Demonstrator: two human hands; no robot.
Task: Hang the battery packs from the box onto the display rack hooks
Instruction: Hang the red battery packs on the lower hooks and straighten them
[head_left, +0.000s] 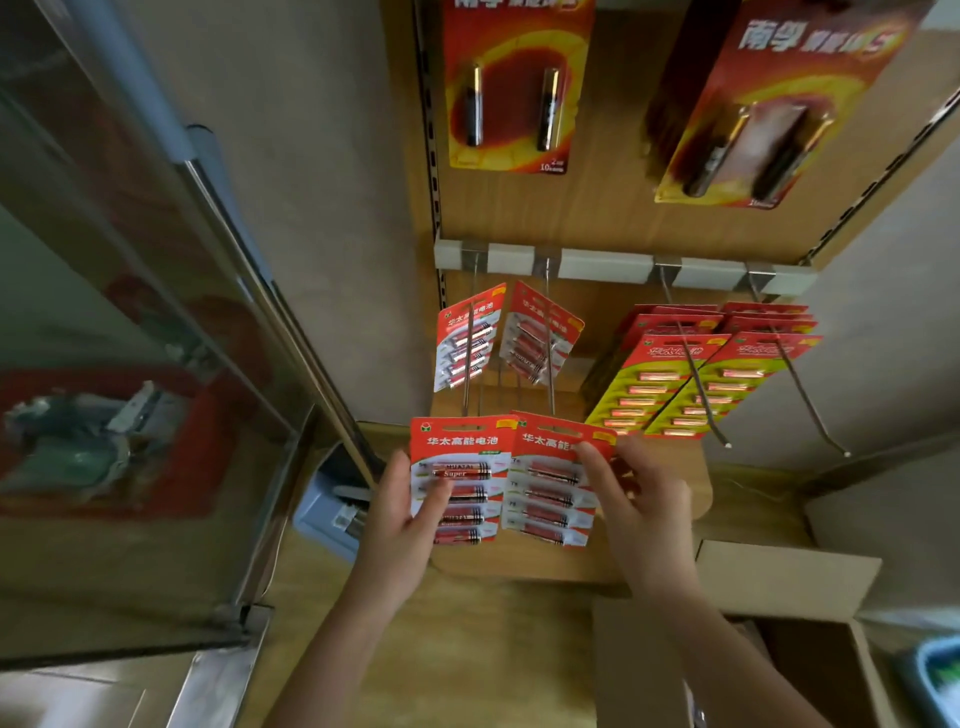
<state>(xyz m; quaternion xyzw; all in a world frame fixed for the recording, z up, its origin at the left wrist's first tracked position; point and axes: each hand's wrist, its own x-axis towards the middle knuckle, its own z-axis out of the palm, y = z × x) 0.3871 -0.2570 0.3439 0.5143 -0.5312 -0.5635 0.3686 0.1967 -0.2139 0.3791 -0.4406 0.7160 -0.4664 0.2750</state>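
My left hand (402, 512) grips a red and white battery pack (460, 480) by its left edge, thumb across its front. My right hand (636, 506) holds a second, similar battery pack (550, 488) by its right edge. Both packs sit side by side just below the tips of two long hooks (549, 364) of the display rack (597, 218). Two small red packs (467, 343) hang further back on those hooks. The open cardboard box (779, 577) lies at the lower right; its inside is mostly hidden.
Stacks of red and yellow-green battery cards (675, 379) hang on two hooks to the right. Two large red blister packs (511, 88) hang above. A glass cabinet door with a metal frame (218, 291) fills the left. A grey box (327, 506) sits on the wooden floor.
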